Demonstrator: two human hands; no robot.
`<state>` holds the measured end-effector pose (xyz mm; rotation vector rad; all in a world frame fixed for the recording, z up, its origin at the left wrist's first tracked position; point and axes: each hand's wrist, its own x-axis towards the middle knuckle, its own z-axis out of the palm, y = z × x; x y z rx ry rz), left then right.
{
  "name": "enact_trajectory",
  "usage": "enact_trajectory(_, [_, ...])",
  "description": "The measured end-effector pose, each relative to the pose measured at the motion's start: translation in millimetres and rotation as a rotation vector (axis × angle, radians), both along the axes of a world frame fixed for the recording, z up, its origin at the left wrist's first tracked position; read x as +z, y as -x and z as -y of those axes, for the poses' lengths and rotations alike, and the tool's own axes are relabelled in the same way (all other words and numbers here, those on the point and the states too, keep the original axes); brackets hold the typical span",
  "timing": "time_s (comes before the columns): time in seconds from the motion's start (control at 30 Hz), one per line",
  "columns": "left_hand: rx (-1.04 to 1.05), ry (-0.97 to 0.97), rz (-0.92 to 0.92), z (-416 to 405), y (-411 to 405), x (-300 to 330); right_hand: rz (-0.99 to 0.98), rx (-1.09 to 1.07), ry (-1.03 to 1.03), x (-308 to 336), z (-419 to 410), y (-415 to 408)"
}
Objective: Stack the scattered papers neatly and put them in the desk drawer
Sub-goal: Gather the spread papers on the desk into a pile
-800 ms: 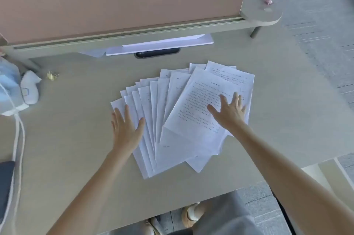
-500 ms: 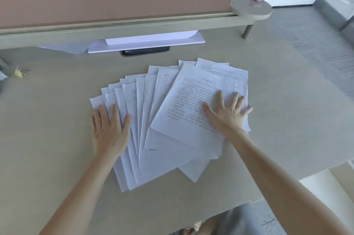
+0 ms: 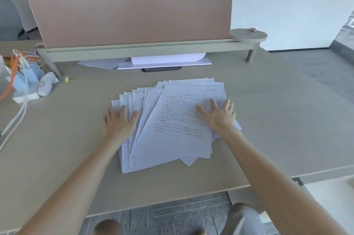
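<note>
Several white printed papers lie overlapped in a loose fan in the middle of the beige desk. My left hand rests flat on the fan's left edge, fingers spread, palm down. My right hand lies flat on the top sheet near the right edge, fingers apart. Neither hand grips a sheet. No desk drawer is visible.
A pink partition on a raised shelf closes the desk's back, with more white sheets beneath it. Bags, cables and a white object crowd the far left. A person sits behind the partition. My knees show below the front edge.
Both hands have pushed inward, and the fan of papers is narrower and more bunched than before. The camera has tilted up, showing the whole partition and room behind.
</note>
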<state>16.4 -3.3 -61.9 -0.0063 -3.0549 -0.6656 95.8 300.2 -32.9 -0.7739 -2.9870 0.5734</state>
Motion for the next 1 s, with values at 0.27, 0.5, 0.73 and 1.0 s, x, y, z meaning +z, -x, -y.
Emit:
enact_trajectory(0.27, [-0.038, 0.005, 0.04, -17, 9, 6, 0.02, 0.077, -0.073, -11, 17, 13])
enact_trajectory(0.5, [-0.098, 0.064, 0.007, -27, 48, -3, -0.007, 0.103, -0.064, -8, 29, 50])
enact_trajectory(0.73, [-0.166, 0.216, -0.049, -27, 47, -12, -0.004, 0.029, -0.205, -18, 10, 68])
enact_trajectory(1.0, [-0.14, -0.052, 0.014, -28, 25, 3, -0.022, 0.139, 0.137, 7, 10, 36])
